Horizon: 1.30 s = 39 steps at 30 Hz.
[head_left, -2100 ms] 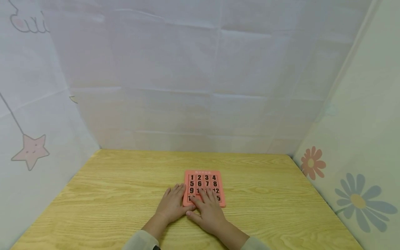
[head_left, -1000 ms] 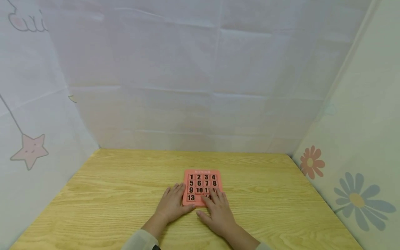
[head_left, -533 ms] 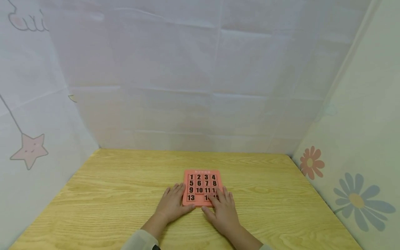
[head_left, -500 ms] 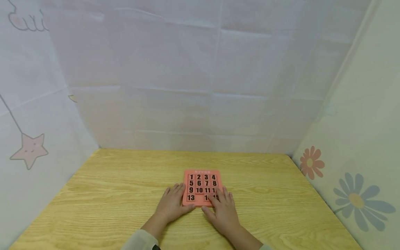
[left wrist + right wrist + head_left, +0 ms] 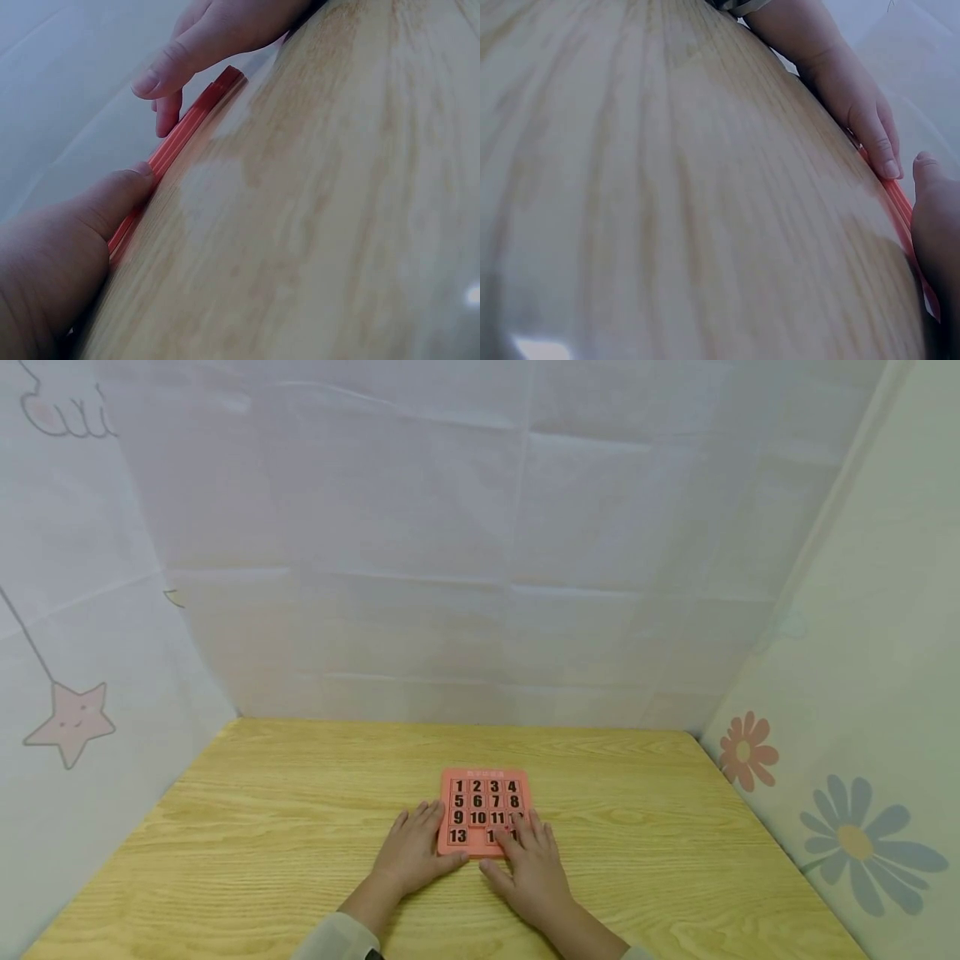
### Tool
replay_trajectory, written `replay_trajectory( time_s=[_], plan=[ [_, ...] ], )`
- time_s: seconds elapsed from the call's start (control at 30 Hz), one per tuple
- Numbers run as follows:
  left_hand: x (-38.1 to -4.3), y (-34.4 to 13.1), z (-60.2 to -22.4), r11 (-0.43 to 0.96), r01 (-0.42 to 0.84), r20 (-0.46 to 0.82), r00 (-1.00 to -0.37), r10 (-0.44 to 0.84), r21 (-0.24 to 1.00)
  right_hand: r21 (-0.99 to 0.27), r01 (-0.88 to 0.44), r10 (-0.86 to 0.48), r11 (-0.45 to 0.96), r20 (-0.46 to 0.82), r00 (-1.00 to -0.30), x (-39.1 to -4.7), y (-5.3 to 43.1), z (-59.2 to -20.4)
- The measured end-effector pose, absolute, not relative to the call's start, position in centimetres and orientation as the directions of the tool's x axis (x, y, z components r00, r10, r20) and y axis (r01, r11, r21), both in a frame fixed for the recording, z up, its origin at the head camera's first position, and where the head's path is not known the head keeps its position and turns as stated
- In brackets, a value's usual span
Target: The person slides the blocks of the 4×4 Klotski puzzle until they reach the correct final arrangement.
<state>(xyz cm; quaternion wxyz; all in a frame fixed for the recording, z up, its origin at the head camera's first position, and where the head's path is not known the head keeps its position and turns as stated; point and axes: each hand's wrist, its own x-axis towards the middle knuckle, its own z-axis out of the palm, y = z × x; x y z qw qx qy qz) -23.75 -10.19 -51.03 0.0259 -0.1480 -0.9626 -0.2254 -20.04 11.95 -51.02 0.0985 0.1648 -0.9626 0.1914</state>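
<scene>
A pink number slide puzzle (image 5: 486, 774) lies flat on the wooden table in the head view. My left hand (image 5: 411, 852) holds its near left corner, fingers along the left side and thumb on the front edge. In the left wrist view, that thumb (image 5: 120, 199) presses the puzzle's edge (image 5: 187, 124). My right hand (image 5: 534, 868) rests over the near right part with fingers extended. Its index fingertip touches a bottom-row tile (image 5: 491, 836), whose number is partly covered. Between this tile and tile 13 (image 5: 458, 836) is a gap. The tiles at the lower right are partly hidden.
The wooden table (image 5: 315, 793) extends around the puzzle on all sides. A pale cloth (image 5: 450, 568) stands behind the table's far edge. Printed side cloths border it, with a star (image 5: 72, 724) on the left and a blue flower (image 5: 862, 843) on the right.
My right hand first shifted right across the bottom row, then slightly back left. The two right-hand bottom tiles have slid a little left since half a second ago. My left hand stays put.
</scene>
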Motion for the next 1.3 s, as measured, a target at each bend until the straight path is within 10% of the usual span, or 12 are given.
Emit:
replay_trajectory(
  time_s=[1.3],
  plan=[
    [-23.6,-10.2,-50.8,0.851,0.308,0.128,-0.951,0.281,0.425,-0.282,-0.431,-0.389,0.857,0.193,-0.901,-20.2,10.4,-51.2]
  ],
)
